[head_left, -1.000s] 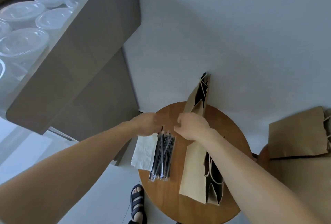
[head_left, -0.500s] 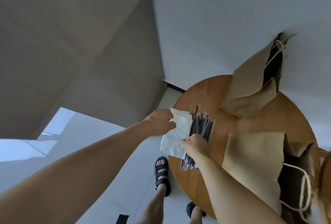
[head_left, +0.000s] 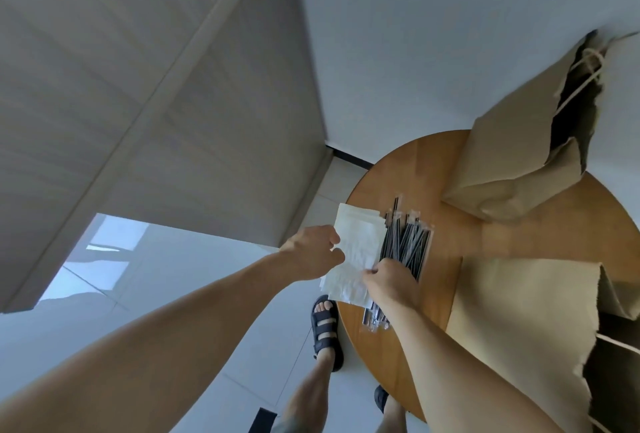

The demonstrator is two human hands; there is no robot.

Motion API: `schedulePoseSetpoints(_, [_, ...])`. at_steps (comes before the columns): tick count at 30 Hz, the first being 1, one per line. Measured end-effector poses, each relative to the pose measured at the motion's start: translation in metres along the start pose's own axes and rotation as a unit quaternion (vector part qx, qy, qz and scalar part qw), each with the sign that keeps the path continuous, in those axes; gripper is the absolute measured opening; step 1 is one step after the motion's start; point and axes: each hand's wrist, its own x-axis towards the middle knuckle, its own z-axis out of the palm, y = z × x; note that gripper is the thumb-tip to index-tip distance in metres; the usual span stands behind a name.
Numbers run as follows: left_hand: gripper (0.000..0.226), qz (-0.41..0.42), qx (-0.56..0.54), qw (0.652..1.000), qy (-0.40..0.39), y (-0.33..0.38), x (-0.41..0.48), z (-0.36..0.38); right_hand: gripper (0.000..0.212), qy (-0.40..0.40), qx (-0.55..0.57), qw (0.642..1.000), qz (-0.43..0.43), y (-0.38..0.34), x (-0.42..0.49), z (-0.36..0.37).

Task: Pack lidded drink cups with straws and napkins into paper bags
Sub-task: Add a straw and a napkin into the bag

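A round wooden worktop [head_left: 446, 186] stands near a pale wall, and the task's things lie on its left part. A stack of white napkins [head_left: 360, 238] lies at the left rim of the worktop, and its left side hangs a little over the rim. Just beside the napkins, on their right, lies a bundle of black straws [head_left: 410, 242] in clear wrappers, pointing away from the person. The left hand [head_left: 311, 254] is at the left edge of the napkins; its fingers are curled and pinch this edge. The right hand [head_left: 389, 282] is at the right edge of the napkins, partly over the near end of the straws; its fingers are also curled, and the fingertips [head_left: 370, 271] pinch the paper there. It is too small to tell if the hands hold one sheet or several. One brown paper bag [head_left: 512, 162] is on the far part of the worktop and leans toward the wall, with its open mouth upward and a twine handle showing. A second paper bag [head_left: 519, 315] lies on the near right part, well apart from the napkins, with its dark open mouth toward the lower right corner. Below the rim of the worktop, a foot in a dark sandal [head_left: 325, 328] stands on the pale tiled floor [head_left: 173, 276].
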Motion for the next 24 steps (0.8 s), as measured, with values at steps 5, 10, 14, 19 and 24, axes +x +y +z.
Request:
schedulePoseSetpoints(5, [0.032, -0.033, -0.039, 0.998, 0.027, 0.008, -0.001, 0.000, 0.015, -0.024, 0.108, 0.994, -0.007, 0.000, -0.007, -0.009])
schedulePoseSetpoints(10, [0.031, -0.080, -0.129, 0.985, 0.080, 0.012, -0.003, 0.006, 0.012, -0.011, 0.380, 0.925, -0.023, -0.010, -0.019, -0.025])
schedulePoseSetpoints(14, [0.043, -0.100, -0.233, 0.965, 0.061, 0.015, -0.003, 0.008, 0.017, 0.033, 0.494, 0.868, -0.044, -0.017, -0.033, -0.043])
schedulePoseSetpoints(19, [0.031, -0.142, -0.443, 0.885, 0.003, 0.026, -0.005, 0.016, 0.015, 0.028, 0.555, 0.828, -0.073, -0.007, -0.050, -0.037])
schedulePoseSetpoints(24, [0.009, -0.102, -0.481, 0.870, 0.028, 0.026, -0.003, 0.025, 0.004, 0.108, 0.501, 0.858, -0.007, 0.028, -0.039, -0.014])
